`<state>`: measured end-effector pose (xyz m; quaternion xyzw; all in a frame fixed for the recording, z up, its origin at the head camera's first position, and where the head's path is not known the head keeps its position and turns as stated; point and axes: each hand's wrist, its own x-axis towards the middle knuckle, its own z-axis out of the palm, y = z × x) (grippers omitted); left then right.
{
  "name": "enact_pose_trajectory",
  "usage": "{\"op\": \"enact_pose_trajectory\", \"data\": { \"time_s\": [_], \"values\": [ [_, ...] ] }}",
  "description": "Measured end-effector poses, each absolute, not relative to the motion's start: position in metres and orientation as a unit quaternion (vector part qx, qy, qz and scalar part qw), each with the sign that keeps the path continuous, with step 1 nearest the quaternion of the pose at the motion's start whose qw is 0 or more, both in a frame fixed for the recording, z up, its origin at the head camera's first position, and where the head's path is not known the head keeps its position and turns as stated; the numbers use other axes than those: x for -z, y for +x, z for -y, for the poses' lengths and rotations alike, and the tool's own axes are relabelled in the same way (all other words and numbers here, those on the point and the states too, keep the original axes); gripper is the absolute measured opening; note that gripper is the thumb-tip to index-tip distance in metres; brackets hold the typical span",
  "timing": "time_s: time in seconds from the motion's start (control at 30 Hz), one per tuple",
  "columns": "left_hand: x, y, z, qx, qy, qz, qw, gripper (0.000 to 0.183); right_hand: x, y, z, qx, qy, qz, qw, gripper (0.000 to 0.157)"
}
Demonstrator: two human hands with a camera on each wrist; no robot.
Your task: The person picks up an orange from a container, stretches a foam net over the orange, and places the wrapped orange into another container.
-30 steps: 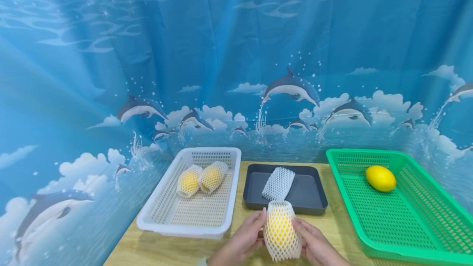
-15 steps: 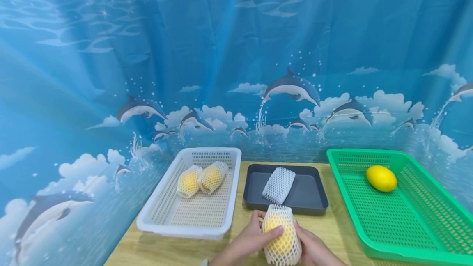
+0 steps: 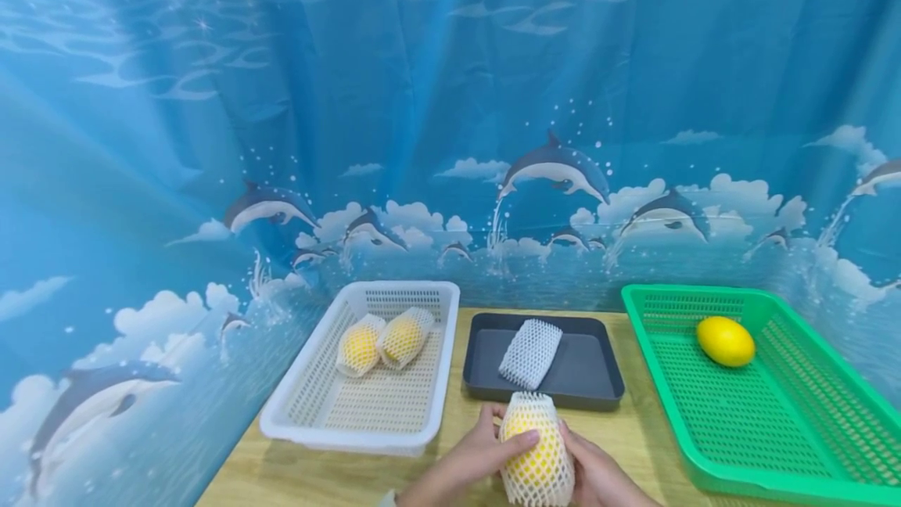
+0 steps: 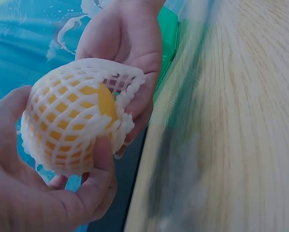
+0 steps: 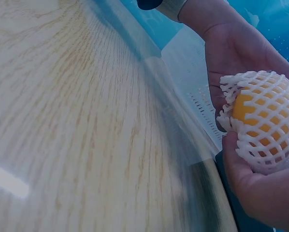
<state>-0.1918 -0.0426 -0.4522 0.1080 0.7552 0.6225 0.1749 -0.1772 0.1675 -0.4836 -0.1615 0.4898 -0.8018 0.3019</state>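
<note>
Both hands hold a yellow, mango-like fruit (image 3: pixel 533 444) in a white foam net sleeve, low in front of the black tray. My left hand (image 3: pixel 482 452) grips it from the left, thumb lying across the front of the net. From the right, my right hand (image 3: pixel 598 466) holds its side, with the thumb at the net. In the left wrist view, bare orange-yellow skin (image 4: pixel 107 102) shows at the sleeve's open end, beside the frayed edge of the foam net (image 4: pixel 127 118). The right wrist view shows the same open end, with the right thumb (image 5: pixel 234 150) close by.
A white basket (image 3: pixel 352 438) at left holds two netted yellow fruits (image 3: pixel 404 339). Behind the hands, a black tray (image 3: pixel 587 366) carries a flattened foam net (image 3: pixel 531 353). At right, a green basket (image 3: pixel 732 413) contains one bare yellow fruit (image 3: pixel 725 341). A dolphin-print curtain (image 3: pixel 436 100) hangs behind.
My left thumb has moved from the fruit's side onto the front of the net. The netted fruit has shifted slightly toward the body. Baskets and tray stay put.
</note>
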Motion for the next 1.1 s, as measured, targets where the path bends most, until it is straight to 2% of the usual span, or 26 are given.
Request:
{"op": "enact_pose_trajectory", "data": {
  "time_s": [0.13, 0.23, 0.37, 0.7, 0.87, 1.1],
  "values": [
    [0.457, -0.195, 0.045, -0.644, 0.106, -0.729, 0.205, 0.051, 0.483, -0.175, -0.168, 0.795, -0.14, -0.514, 0.289, 0.073],
    [0.459, -0.198, 0.049, -0.663, 0.11, -0.704, 0.23, 0.046, 0.481, -0.174, -0.167, 0.788, -0.12, -0.538, 0.275, 0.072],
    [0.461, -0.2, 0.053, -0.694, 0.119, -0.659, 0.265, 0.042, 0.478, -0.171, -0.165, 0.788, -0.088, -0.551, 0.26, 0.065],
    [0.47, -0.204, 0.06, -0.731, 0.125, -0.57, 0.354, 0.048, 0.474, -0.17, -0.154, 0.786, -0.06, -0.567, 0.239, 0.046],
    [0.473, -0.205, 0.06, -0.728, 0.124, -0.565, 0.367, 0.048, 0.477, -0.17, -0.152, 0.784, -0.045, -0.572, 0.239, 0.05],
    [0.473, -0.205, 0.059, -0.732, 0.12, -0.562, 0.366, 0.046, 0.479, -0.169, -0.153, 0.783, -0.054, -0.574, 0.232, 0.045]
  ]
}}
